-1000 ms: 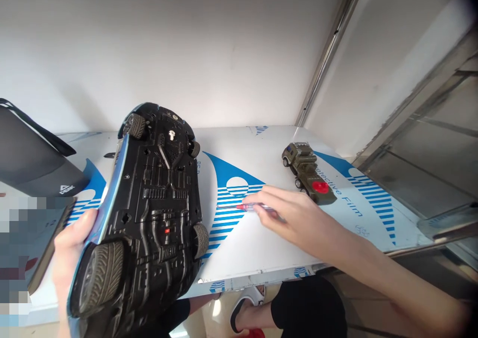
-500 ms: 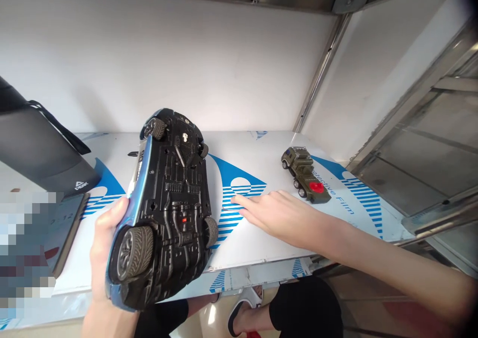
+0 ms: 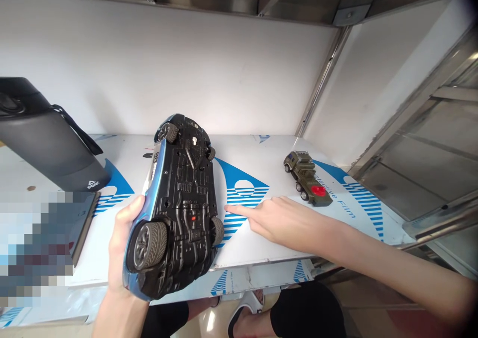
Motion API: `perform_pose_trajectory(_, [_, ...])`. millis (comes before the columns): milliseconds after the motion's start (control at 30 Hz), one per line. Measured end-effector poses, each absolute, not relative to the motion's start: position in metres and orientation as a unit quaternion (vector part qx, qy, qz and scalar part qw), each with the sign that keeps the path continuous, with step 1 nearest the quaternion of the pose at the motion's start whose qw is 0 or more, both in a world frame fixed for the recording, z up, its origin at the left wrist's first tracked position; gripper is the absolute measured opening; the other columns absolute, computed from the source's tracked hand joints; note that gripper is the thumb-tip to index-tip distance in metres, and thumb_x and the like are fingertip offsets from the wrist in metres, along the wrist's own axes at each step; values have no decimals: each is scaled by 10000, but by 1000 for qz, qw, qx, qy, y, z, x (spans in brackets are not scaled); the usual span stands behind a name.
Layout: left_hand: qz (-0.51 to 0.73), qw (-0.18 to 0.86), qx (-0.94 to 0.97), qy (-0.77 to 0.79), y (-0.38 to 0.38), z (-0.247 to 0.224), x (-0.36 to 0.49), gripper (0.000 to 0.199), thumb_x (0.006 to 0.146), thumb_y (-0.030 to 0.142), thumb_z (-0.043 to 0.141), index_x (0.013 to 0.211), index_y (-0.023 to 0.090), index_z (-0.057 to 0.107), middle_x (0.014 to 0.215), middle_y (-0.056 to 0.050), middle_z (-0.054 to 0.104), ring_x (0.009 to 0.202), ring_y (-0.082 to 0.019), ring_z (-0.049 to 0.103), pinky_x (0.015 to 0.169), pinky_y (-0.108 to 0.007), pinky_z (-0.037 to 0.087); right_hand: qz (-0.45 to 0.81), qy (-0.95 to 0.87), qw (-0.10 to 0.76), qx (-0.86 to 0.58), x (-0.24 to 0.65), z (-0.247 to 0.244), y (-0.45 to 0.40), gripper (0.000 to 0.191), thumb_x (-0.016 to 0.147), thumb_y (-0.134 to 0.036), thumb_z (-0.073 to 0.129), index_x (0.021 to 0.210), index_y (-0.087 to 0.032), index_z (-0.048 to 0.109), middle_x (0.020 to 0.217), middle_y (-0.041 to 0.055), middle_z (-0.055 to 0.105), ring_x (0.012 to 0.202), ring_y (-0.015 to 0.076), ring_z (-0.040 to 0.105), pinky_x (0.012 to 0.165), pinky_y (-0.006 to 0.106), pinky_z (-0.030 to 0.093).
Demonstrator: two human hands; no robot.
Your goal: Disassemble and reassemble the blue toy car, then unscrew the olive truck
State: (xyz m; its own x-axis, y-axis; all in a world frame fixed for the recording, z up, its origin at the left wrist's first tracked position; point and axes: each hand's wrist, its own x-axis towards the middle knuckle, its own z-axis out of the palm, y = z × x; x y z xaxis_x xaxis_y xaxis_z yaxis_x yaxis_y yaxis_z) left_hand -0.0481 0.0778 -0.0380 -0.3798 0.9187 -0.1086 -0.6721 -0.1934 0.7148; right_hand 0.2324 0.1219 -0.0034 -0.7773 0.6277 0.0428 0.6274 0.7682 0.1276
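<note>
A blue toy car (image 3: 186, 198) is tipped on its side above the shelf, its black underside and thick-treaded wheels facing me. My left hand (image 3: 121, 243) is closed around its blue side; most of those fingers are hidden behind the car. On the underside sits a small red piece (image 3: 193, 218). My right hand (image 3: 269, 218) holds nothing. Its index finger stretches left, close to the car's right edge but apart from it, while the other fingers bend. Beyond that hand, an olive-green toy truck (image 3: 308, 178) with a red round part stands on the shelf.
The shelf (image 3: 257, 154) is covered with blue-and-white protective film. At left stand a dark grey bottle (image 3: 56, 144) with a black strap and a partly blurred flat device (image 3: 84, 228). A white panel (image 3: 231, 74) closes the back; a metal frame (image 3: 324, 79) rises at right.
In the view, the car and my left hand have shifted right. My right index finger now points out more distinctly, nearer the car's edge. The bottle and device also appear farther right.
</note>
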Motion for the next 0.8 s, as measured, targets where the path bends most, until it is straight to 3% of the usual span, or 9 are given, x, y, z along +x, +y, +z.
perform_pose_trajectory(133, [729,577,175,324,73,-30,-41,292,779,324,843,1005,143,799,843,-53,844,788,-363,815,797,-503,702,-1,936,18,352,233,5,122,613,1043,-161,431,1634,-308,502,540,-75,374,444,139,233,498,313,146])
perform_pose_trajectory(267, [734,572,141,338,70,-24,-35,244,844,299,794,1017,128,786,815,-44,834,873,-349,821,837,-424,695,-72,922,-1,380,235,12,122,570,1083,-237,401,1637,-336,485,555,-80,366,471,145,294,524,294,192])
perform_pose_trajectory(400, [728,573,147,347,67,-18,-32,223,879,302,768,1036,144,786,839,-23,839,858,-307,824,838,-347,685,-158,896,-35,413,240,13,123,452,1098,-325,427,1522,-316,584,599,-64,453,523,158,403,558,285,267])
perform_pose_trajectory(467, [723,579,144,348,66,-17,-30,216,904,314,748,1040,152,793,846,-22,841,863,-306,825,847,-356,685,-205,875,-63,434,245,14,124,394,1109,-395,429,1441,-276,606,699,-30,590,596,173,518,591,285,345])
perform_pose_trajectory(567, [716,588,126,353,66,-19,-30,241,892,342,764,1052,167,808,827,-37,838,914,-337,825,856,-410,691,-229,856,-98,452,253,20,125,354,1132,-447,390,1351,-263,598,1005,53,747,835,215,679,721,315,472])
perform_pose_trajectory(633, [705,601,120,356,68,-24,-33,262,864,375,790,1040,182,814,844,-52,840,957,-362,822,853,-447,694,-272,839,-135,451,257,26,128,343,1133,-470,417,1357,-291,603,1252,80,747,1075,243,704,868,354,514])
perform_pose_trajectory(700, [687,622,124,354,70,-29,-37,295,822,413,820,1017,192,820,894,-72,848,991,-389,816,842,-473,698,-325,817,-193,435,256,32,132,346,1123,-496,469,1382,-323,618,1378,66,716,1229,245,668,994,383,497])
perform_pose_trajectory(800, [680,628,127,356,72,-38,-44,346,758,434,870,1012,203,829,919,-85,852,995,-414,812,820,-483,705,-356,794,-294,394,246,40,138,315,1112,-495,524,1353,-316,621,1171,38,778,1049,203,694,941,366,503])
